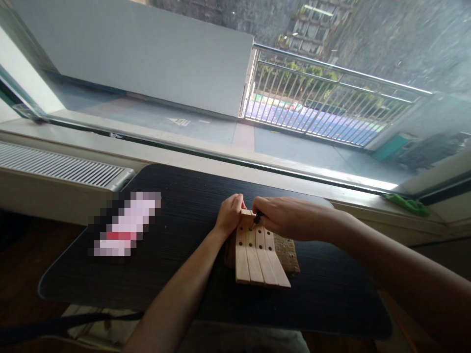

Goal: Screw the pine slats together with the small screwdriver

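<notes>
A pale wooden piece of side-by-side slats (253, 264), with two rows of dark holes, lies slanted on a brown, rough-textured block (289, 252). My left hand (231, 213) is closed at the far left corner of the slats and seems to steady them; its fingertips are partly hidden. From the right, my right hand (279, 215) grips a small screwdriver (258, 217) with a dark handle. Its thin tip points down at one of the holes in the far row. The fingers cover most of the handle.
Everything stands on a dark table (184, 196) with rounded corners. A blurred pink and white item (132, 223) lies at its left. Behind are a window sill (206, 159), a white radiator (66, 166) and a green cloth (406, 204).
</notes>
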Motion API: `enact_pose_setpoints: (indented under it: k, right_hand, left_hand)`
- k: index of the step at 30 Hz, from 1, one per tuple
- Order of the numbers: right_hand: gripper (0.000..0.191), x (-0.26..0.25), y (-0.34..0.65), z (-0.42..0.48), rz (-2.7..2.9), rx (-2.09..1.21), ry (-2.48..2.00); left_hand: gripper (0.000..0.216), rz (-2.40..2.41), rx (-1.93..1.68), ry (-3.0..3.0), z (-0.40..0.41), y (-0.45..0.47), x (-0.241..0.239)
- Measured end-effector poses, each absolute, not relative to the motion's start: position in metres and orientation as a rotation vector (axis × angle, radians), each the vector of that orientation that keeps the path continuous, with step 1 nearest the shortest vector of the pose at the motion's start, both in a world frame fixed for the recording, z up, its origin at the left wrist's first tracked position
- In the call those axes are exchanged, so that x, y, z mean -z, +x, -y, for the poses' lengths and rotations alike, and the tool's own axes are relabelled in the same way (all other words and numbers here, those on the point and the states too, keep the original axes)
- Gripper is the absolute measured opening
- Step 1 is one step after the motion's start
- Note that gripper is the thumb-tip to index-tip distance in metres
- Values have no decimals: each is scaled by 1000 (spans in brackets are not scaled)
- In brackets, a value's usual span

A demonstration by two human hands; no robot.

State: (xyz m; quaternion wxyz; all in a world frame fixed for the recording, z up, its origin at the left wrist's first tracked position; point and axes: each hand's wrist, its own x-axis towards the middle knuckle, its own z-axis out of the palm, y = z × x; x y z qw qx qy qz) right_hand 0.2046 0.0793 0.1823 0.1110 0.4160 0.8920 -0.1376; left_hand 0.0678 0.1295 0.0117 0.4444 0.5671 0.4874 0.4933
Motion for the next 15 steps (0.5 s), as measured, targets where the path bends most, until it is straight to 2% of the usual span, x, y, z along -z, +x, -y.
enact_pose_setpoints:
  k: [7,15]
  right_hand:
    - [5,-182,208,-84,-2480,456,1274]
    - [13,-181,205,-81,-2481,391,1363]
  left_hand:
    - [39,-1212,-1185,1414,-130,68,-13]
    - [39,-1206,-1187,1413,-130,67,-11]
